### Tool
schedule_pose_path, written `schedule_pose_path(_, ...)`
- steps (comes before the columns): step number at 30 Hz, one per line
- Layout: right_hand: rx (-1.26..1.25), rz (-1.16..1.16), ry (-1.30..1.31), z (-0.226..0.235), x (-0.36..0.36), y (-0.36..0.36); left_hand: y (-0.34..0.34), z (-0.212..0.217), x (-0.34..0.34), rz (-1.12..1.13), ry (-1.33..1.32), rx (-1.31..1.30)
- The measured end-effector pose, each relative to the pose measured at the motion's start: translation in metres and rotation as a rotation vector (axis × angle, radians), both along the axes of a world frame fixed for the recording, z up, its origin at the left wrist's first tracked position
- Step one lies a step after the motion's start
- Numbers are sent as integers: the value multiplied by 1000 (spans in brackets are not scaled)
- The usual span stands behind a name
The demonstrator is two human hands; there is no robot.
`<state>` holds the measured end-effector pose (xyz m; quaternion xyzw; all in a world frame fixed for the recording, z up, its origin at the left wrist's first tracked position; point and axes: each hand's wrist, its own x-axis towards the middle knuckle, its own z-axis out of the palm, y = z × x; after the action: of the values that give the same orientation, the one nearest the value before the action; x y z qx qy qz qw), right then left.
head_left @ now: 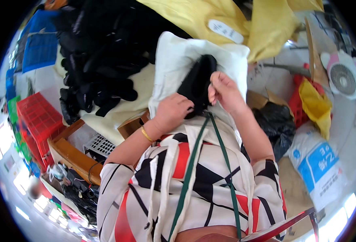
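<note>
A white cloth bag [174,60] lies in front of me with a black shoe [197,82] partly inside its mouth. My left hand [172,111] grips the near end of the black shoe and the bag's edge. My right hand [222,90] pinches the bag's rim beside the shoe, on its right. A gold bangle [146,134] circles my left wrist. Several white cloth straps hang down over my patterned top.
A heap of black shoes [101,52] covers the table at the upper left. Yellow fabric [234,20] lies beyond the bag. A red crate [38,121] stands at the left, a small fan [344,78] at the right, and a black plastic bag [274,125] and white sack [319,165] sit on the floor.
</note>
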<state>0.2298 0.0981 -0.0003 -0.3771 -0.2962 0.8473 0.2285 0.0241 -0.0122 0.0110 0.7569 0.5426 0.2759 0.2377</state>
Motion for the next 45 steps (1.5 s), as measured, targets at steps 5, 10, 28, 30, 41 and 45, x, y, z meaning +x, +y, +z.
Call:
schedule_pose_path(5,-79,-620,401,17,68,41,14,-7,-1,-55,4,-66)
schedule_pose_path(10,211,-534,-95,19,18,7,16,-8,-2,-66,-24,-107)
schedule_pose_path(28,793,423,-592,-1,12,-55,5,-17,1,63,-41,-71)
schedule_pose_path(30,788,425,-595,0,11,-54,5,-17,1,55,-51,-56)
schedule_pose_path(41,796,413,-556,-2,7,-50,4,-20,-1,37,-44,-25)
schedule_pose_path(45,814,433,-563,-2,5,-49,4,-21,-1,28,-17,0)
